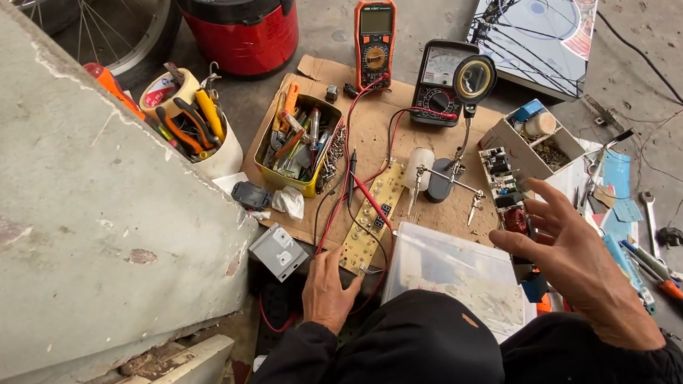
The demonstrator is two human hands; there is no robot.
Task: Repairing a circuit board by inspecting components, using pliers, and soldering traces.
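My left hand (329,290) rests palm down on the near end of a long yellowish circuit board (372,218) lying on a sheet of cardboard (382,140). Red and black test leads (357,178) run across that board. My right hand (570,259) hovers open with fingers spread, its fingertips close to a green circuit board (502,183) with a copper coil. A helping-hands stand with a magnifier (472,80) stands between the two boards. An orange digital multimeter (375,43) and a black analog meter (440,83) lie at the far edge of the cardboard.
A concrete slab (65,189) fills the left. A white cup of pliers (190,131), a yellow tray of tools (301,142), a small parts box (536,140), a clear plastic lid (457,268), screwdrivers (665,280) and a red drum (243,21) surround the work.
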